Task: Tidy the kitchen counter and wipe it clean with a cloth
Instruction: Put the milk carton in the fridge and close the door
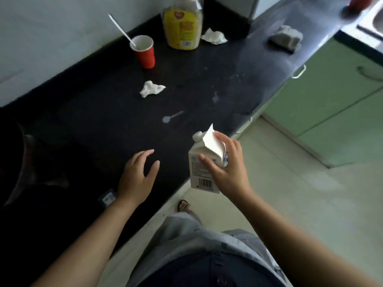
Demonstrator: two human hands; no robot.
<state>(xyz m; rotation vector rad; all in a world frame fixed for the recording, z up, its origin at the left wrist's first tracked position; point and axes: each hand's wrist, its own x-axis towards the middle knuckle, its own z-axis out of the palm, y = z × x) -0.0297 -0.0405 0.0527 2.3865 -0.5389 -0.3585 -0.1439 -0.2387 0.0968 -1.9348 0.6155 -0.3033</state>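
My right hand [224,169] grips a small white milk carton [202,172] with an open spout, held in the air at the front edge of the black counter [93,112]. My left hand [137,176] hovers over the counter's near part, fingers apart and holding nothing. A grey cloth [286,38] lies bunched at the counter's far right. Two crumpled white tissues [152,89] [214,36] lie on the counter. A red cup [145,51] with a white spoon in it stands at the back, beside a clear jar [183,23] with a yellow label.
White spill marks [171,118] and small splashes [215,98] dot the counter's middle. A small dark packet [106,197] lies by my left wrist. Green cabinets [331,96] run along the right, a sink [373,19] sits at top right, and tiled floor [290,183] lies below.
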